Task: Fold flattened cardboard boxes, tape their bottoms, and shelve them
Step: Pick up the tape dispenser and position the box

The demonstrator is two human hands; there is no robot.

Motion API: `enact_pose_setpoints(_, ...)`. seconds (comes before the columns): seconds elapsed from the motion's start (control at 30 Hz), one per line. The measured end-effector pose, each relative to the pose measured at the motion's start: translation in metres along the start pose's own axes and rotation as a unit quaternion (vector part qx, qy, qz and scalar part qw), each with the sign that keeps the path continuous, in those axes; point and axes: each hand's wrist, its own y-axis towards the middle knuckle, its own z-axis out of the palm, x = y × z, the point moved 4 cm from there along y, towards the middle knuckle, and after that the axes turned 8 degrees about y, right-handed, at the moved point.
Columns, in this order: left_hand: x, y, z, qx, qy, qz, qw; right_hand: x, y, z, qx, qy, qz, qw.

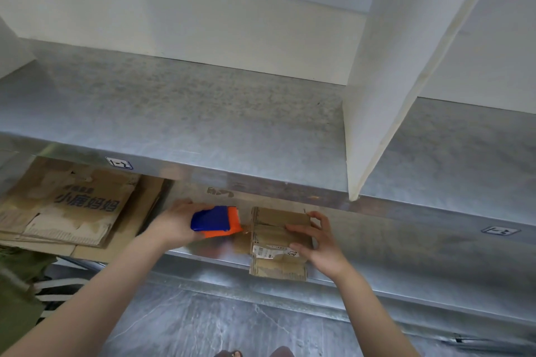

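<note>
Where the lower metal shelf [400, 255] meets its front edge, a small cardboard box [275, 233] sits partly overhanging, under the right hand [317, 245], whose fingers lie spread across its top. Just left of the box, the left hand [177, 223] grips a blue-and-orange tape dispenser [216, 222]. Further left lies a stack of flattened cardboard [72, 211]. Above, the upper metal shelf [203, 113] carries a white divider [391, 95].
</note>
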Motion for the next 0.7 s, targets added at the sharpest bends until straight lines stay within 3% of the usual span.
enact_pose_setpoints(0.07, 0.015, 0.001, 0.001, 0.018, 0.044, -0.009, 0.999, 0.0, -0.001, 0.0, -0.003, -0.004, 0.0, 1.0)
enact_pose_setpoints(0.3, 0.029, 0.003, 0.019, 0.027, 0.001, 0.032, 0.999, 0.002, 0.0, 0.001, 0.003, -0.05, -0.003, 0.999)
enact_pose_setpoints(0.43, 0.031, -0.002, 0.017, 0.026, 0.069, 0.031, 0.997, 0.002, -0.003, 0.004, -0.012, -0.079, -0.028, 0.996)
enact_pose_setpoints(0.53, 0.015, -0.01, 0.017, -0.021, 0.106, 0.063, 0.992, 0.003, -0.01, 0.007, -0.025, -0.094, -0.052, 0.994)
enact_pose_setpoints(0.7, -0.051, -0.023, 0.01, -0.11, 0.031, 0.121, 0.986, 0.004, -0.024, 0.007, -0.062, -0.129, -0.059, 0.988)
